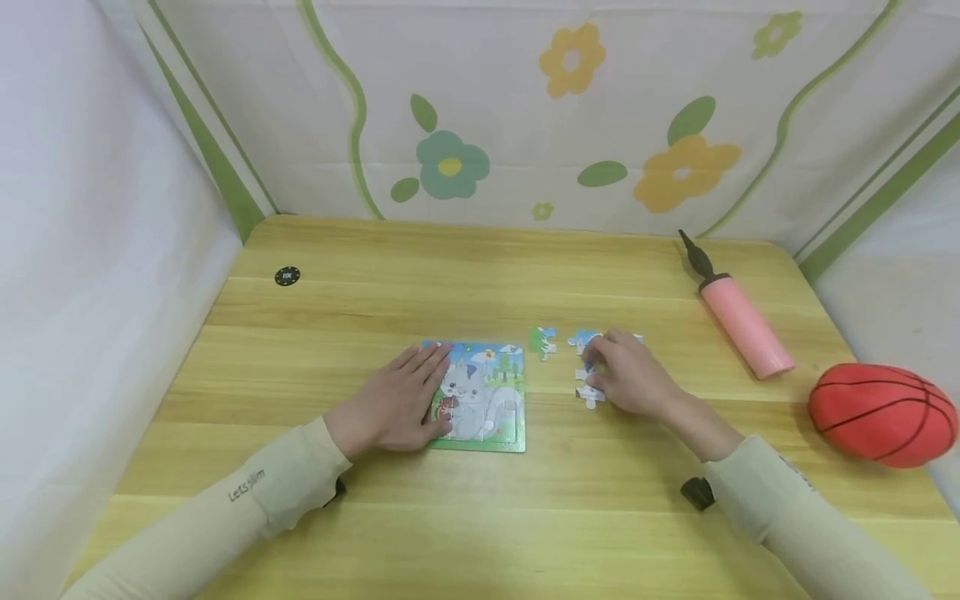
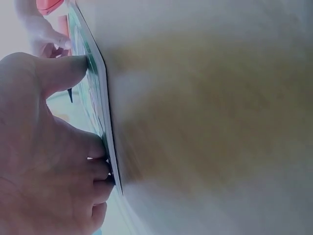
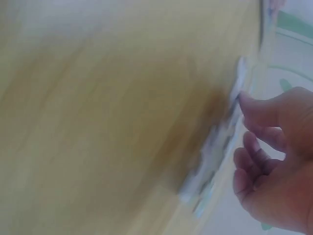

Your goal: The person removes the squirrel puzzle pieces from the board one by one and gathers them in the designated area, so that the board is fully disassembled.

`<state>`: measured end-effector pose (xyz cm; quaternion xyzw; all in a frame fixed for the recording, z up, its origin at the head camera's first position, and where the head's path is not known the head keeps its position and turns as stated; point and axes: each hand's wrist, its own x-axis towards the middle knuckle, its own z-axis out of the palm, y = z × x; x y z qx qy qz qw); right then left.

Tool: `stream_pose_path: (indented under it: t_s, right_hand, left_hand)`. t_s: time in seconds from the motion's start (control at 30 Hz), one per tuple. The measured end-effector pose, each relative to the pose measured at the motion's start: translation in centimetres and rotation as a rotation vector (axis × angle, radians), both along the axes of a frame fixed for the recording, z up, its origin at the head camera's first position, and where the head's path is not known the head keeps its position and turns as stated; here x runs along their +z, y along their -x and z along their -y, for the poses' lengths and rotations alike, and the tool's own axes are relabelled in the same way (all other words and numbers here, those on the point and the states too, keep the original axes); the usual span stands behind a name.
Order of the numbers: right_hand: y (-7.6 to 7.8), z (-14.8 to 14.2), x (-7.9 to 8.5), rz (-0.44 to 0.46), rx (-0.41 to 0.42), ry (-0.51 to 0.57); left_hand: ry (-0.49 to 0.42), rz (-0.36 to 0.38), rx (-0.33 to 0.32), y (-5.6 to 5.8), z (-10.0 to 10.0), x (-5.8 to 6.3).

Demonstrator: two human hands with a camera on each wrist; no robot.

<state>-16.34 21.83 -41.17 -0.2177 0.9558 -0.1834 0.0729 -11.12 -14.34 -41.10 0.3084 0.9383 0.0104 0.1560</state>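
Observation:
A square jigsaw puzzle (image 1: 491, 408) with a grey squirrel picture lies flat on the table, its green and blue border showing. My left hand (image 1: 405, 400) rests on its left side, fingers spread over the picture; the left wrist view shows the thumb (image 2: 73, 73) on the board's edge. To the right of the board, my right hand (image 1: 630, 375) pinches a jigsaw piece (image 1: 587, 390) between thumb and fingers, partly hiding it. Another piece (image 1: 581, 340) lies by its fingertips, and a green-and-white piece (image 1: 542, 342) sits nearer the board. In the right wrist view, the thumb (image 3: 259, 110) meets the edge of the pieces.
A pink hand pump (image 1: 746, 325) with a black nozzle lies at the right rear. Beside it, a red ball (image 1: 881, 414), dented out of round, sits at the right edge. A black round disc (image 1: 287, 276) is at the left rear. A patterned curtain (image 1: 510, 108) stands behind the table.

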Motion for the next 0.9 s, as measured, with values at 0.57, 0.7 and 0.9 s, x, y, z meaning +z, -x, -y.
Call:
stream_pose_path:
  t_s: [0.57,0.7,0.9]
  right_hand:
    - [-1.9,12.6,1.1,-0.118,0.251,0.049]
    - [-2.5,14.7,0.5,-0.109,0.304,-0.042]
    - [-3.1,16.5,-0.4,-0.192,0.322,-0.087]
  left_hand:
    - [-0.043,0.044,0.065,1.3,2.3,1.1]
    - [-0.057,0.08,0.07,1.7,3.0,1.2]
    - [-0.045,0.085,0.071,1.6,3.2,1.1]
